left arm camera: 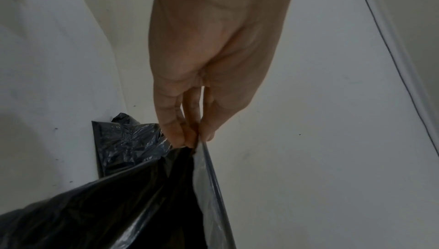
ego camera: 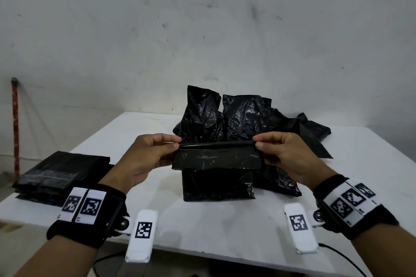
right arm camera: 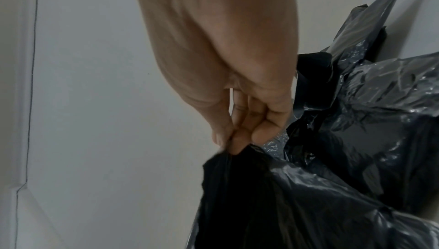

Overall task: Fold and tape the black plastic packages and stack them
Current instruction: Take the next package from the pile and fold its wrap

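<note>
Head view alone shows both hands (ego camera: 148, 155) (ego camera: 286, 153) pinching one package's (ego camera: 217, 171) seemingly folded flap.

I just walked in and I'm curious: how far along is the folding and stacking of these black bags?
Some is done: a stack of flat folded packages lies at the table's left edge. In hand: the left hand and right hand each pinch an end of a package's folded flap; no tape roll is visible. Left: a crumpled pile of unfolded packages behind it.
</note>
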`<action>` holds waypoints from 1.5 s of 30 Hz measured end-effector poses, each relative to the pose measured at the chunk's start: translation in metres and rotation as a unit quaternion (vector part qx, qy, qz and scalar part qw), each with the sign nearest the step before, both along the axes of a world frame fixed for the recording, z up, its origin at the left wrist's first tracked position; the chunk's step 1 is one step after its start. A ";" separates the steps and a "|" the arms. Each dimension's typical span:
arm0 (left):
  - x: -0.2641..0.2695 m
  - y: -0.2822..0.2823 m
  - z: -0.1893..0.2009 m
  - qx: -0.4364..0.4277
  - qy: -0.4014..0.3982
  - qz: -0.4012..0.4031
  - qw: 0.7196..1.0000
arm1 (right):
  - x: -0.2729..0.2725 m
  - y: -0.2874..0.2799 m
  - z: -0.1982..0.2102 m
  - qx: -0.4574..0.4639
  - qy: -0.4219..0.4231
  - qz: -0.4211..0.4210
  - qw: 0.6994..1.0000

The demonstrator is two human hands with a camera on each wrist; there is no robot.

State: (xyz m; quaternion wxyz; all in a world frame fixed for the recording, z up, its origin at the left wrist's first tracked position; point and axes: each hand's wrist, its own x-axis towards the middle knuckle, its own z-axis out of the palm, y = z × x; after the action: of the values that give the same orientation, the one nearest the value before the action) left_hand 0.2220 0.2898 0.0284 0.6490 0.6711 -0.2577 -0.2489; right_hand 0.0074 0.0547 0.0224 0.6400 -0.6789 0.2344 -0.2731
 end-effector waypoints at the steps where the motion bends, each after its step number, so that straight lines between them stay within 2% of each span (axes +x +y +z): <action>1: 0.000 0.000 -0.001 0.001 -0.009 -0.002 1.000 | 0.000 -0.001 0.000 -0.002 0.000 0.001 1.000; 13: 0.001 0.004 -0.012 -0.030 0.007 -0.021 0.999 | -0.003 -0.004 -0.003 0.011 -0.022 0.056 0.998; 19: 0.000 0.005 -0.014 -0.041 0.011 -0.017 0.999 | -0.004 -0.003 -0.005 -0.059 -0.004 0.046 0.997; 23: -0.002 0.005 -0.019 -0.035 -0.045 -0.006 0.998 | -0.005 0.000 -0.005 -0.130 -0.005 0.028 0.991; 28: -0.003 0.007 -0.028 -0.006 -0.134 0.009 0.991 | -0.004 0.002 -0.012 -0.172 0.006 0.026 0.985; 35: -0.003 0.004 -0.034 0.021 -0.212 -0.030 0.976 | -0.004 0.000 -0.027 -0.216 0.046 0.031 0.975; 38: -0.003 -0.001 -0.037 0.049 -0.257 -0.036 0.965 | 0.002 -0.001 -0.033 -0.202 0.041 0.049 0.977; 45: -0.004 -0.004 -0.048 0.037 -0.243 -0.023 0.969 | 0.008 -0.001 -0.041 -0.191 0.035 0.039 0.980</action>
State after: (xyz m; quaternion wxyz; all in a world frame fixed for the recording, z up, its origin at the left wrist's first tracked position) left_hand 0.2181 0.2853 -0.0201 0.5355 0.7293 -0.4133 -0.1025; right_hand 0.0156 0.0541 -0.0187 0.4999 -0.8064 0.1738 -0.2640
